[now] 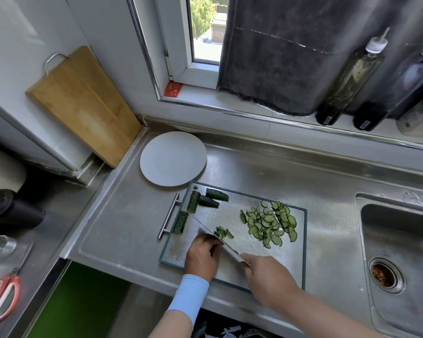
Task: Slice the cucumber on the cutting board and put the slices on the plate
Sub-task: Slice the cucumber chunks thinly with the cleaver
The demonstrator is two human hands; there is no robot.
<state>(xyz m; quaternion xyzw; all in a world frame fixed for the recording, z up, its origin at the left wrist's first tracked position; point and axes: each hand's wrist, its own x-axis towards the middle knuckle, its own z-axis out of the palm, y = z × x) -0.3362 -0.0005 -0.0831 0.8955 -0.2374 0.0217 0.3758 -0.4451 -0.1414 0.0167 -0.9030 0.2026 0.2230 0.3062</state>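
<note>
**A:** Where are the hands?

**B:** Over the near part of a steel-topped cutting board [291,262] that lies at the near edge of a stainless tabletop [122,228]. The right hand [266,279] has a closed grip on the handle of a knife [213,234], blade angled toward the far left. The left hand [202,256], in a pale blue sleeve [188,298], has its grip curled down on a cucumber stub [217,234] at the blade; most of the stub is hidden.

**A:** And the rest of the cucumber?

**B:** All on the board. A heap of thin slices [271,223] sits toward the board's right side, and four uncut chunks [206,198] lie by its far left corner. The white plate [172,158] stands bare, just beyond that corner, near the tabletop's far left corner.

**A:** The room?

**B:** A narrow kitchen. A sink [401,240] is sunk into the tabletop's right end, food scraps in its drain [385,275]. A wooden board [83,103] leans on the left wall. On the sill behind, a dark towel [279,57] hangs over the window [203,28] beside tall bottles [349,79]. Red-handled scissors [3,296] lie on a lower surface at the left.
</note>
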